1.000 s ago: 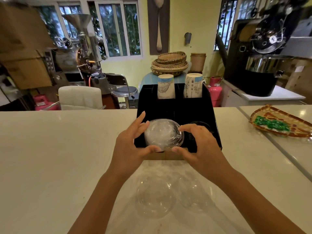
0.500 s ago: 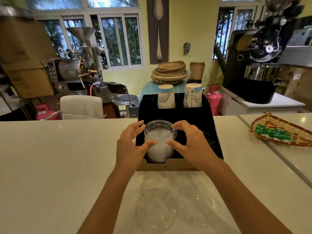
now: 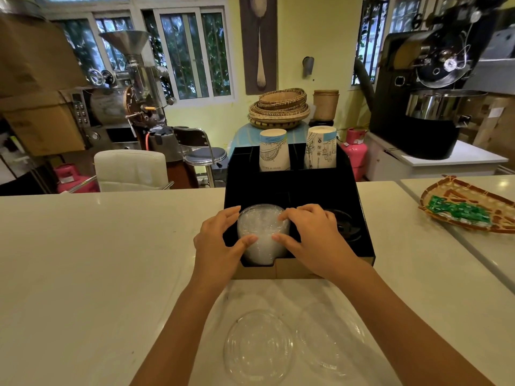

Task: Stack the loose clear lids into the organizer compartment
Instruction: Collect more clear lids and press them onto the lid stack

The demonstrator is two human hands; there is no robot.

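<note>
A black organizer [image 3: 359,218] stands on the white counter in front of me. Its front left compartment holds a tall stack of clear lids [image 3: 262,235]. My left hand [image 3: 217,246] wraps the stack's left side, thumb on its front. My right hand [image 3: 309,235] holds the right side, fingertips on the top rim. Two loose clear lids lie flat on the counter near me: one lid [image 3: 259,344] at the centre, the other lid [image 3: 331,338] to its right.
Two paper cup stacks [image 3: 274,150] [image 3: 320,147] stand in the organizer's back slots; dark lids [image 3: 345,224] fill its front right slot. A woven tray [image 3: 473,207] with green packets lies on the right counter. The counter's far edge runs behind the organizer.
The stack of clear lids went from tilted above the organizer down into the front left compartment. Both hands followed it down and stay on its sides.
</note>
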